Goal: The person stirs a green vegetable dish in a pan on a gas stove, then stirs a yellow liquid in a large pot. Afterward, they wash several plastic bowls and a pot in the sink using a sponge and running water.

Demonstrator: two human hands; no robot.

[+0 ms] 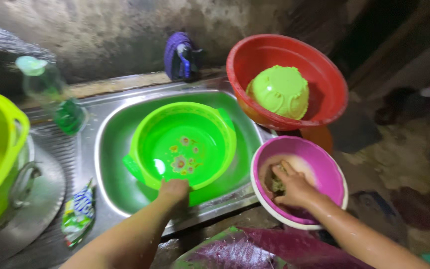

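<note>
Left hand (pixel 173 190) fingers clamped on green basin (pixel 182 144) rim; right hand (pixel 290 187) fingers closed around sponge (pixel 276 186).

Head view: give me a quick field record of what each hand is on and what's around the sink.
left hand: grips the near rim of the green basin in the steel sink
right hand: inside the pink bowl, closed on a scrub pad
red basin: holds an upturned pale green bowl
sink's left: clear bottle, sachet
</note>
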